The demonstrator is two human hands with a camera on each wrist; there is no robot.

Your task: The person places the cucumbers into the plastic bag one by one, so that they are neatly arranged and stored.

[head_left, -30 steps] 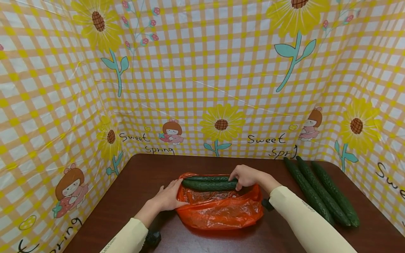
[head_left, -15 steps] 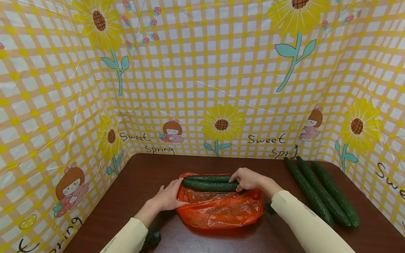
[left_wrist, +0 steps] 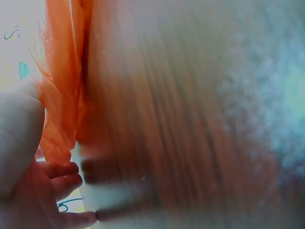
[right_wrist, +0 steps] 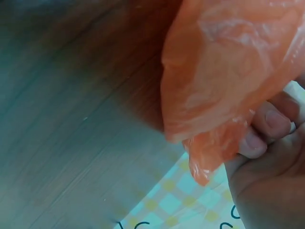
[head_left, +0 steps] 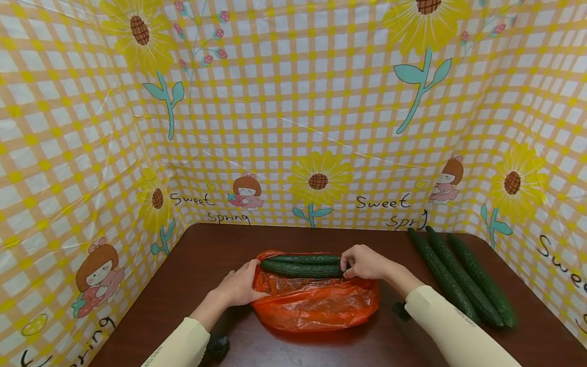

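Observation:
An orange-red plastic bag (head_left: 316,308) lies with its mouth spread wide toward the far side. Two dark green cucumbers (head_left: 300,269) rest side by side along its back. My left hand (head_left: 238,285) is at the bag's left end, fingers extended against the plastic and thumb spread over the rim. In the left wrist view its fingertips (left_wrist: 71,181) show beside the hanging plastic. At the cucumbers' right ends, my right hand (head_left: 365,262) has its fingers curled. The right wrist view shows those bent fingers (right_wrist: 274,121) gripping the bag's edge.
Three more cucumbers (head_left: 465,275) lie together at the right of the dark brown table (head_left: 211,244). A checked sunflower cloth (head_left: 275,127) walls the table at the back and both sides.
My right hand has shifted a little to the right, off the tops of the cucumbers to their right ends. My left hand keeps its place on the bag. The head view has turned slightly.

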